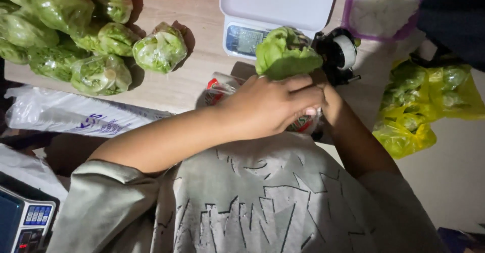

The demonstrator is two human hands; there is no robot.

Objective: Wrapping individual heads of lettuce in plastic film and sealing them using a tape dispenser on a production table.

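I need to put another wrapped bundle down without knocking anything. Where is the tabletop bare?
Bare wood shows between the lone wrapped lettuce and the white scale, running down toward the left hand. The far-left corner is crowded with the pile of wrapped lettuces. Around the held lettuce, the tape dispenser and right hand leave little room.

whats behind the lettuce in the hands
A white scale sits behind the lettuce, display partly hidden by leaves. A tape dispenser stands to its right. The scale's front edge is covered.
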